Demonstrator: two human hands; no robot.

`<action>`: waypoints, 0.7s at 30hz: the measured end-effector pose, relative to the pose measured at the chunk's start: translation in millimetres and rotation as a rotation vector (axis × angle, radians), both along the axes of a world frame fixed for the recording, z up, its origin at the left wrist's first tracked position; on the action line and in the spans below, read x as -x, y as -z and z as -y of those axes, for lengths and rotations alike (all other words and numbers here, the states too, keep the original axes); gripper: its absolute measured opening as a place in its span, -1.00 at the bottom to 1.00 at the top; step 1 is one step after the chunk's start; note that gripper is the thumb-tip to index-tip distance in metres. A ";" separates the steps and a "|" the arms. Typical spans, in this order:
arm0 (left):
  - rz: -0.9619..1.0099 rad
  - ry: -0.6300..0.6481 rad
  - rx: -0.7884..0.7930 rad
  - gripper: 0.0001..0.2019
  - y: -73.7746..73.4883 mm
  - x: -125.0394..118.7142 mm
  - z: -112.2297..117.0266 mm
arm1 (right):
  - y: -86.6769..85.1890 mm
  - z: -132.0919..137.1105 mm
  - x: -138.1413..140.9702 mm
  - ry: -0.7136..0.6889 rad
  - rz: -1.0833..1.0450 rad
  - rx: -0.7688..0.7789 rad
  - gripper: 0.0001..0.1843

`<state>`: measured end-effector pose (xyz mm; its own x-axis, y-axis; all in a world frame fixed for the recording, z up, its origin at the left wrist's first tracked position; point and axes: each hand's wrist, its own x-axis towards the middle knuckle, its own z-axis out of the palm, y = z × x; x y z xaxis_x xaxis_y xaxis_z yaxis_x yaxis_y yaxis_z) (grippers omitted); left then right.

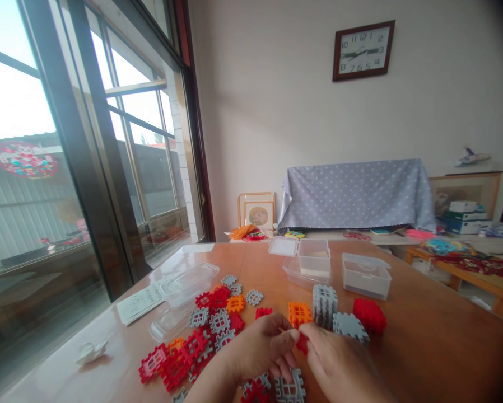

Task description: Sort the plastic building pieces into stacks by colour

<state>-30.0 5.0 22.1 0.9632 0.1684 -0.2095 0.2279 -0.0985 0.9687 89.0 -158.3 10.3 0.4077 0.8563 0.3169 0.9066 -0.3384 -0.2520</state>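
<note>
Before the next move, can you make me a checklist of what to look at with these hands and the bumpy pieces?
1. Both hands in view: ok. The left hand and right hand are close together.
2. Firm hold on the red piece by the fingers: cannot tell, they hide most of it.
3. Loose pieces sorted by colour: not ok. The mixed pile has red, grey and orange together.
4. Red stack all one colour: ok, as far as it shows.
5. Crumpled white thing away from the pieces: ok, it lies apart, off to the left.
</note>
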 end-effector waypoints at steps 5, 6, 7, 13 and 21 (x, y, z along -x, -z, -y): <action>0.099 -0.180 0.184 -0.60 -6.5 -3.2 3.1 | 2.5 -3.4 1.4 -0.140 -0.069 -0.135 -0.71; 0.106 -0.224 0.213 -0.62 -7.4 -3.9 3.0 | 3.5 -4.6 1.2 -0.164 -0.084 -0.157 -0.70; 0.113 -0.264 0.239 -0.64 -7.9 -4.5 2.6 | 4.8 -5.8 0.8 -0.185 -0.100 -0.181 -0.68; 0.229 -0.400 0.332 -0.64 -7.7 -5.3 -3.5 | 16.2 -9.6 -3.4 -0.116 -0.237 -0.472 -0.58; 0.332 -0.293 0.318 -0.51 -12.4 -1.5 0.4 | 16.9 -11.3 -2.2 -0.025 -0.879 -0.575 -0.32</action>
<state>-28.5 4.6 34.6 0.9083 0.4180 0.0138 -0.1218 0.2327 0.9649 91.2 -147.0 -6.7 0.6754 0.6825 0.2793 0.3315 0.0572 -0.9417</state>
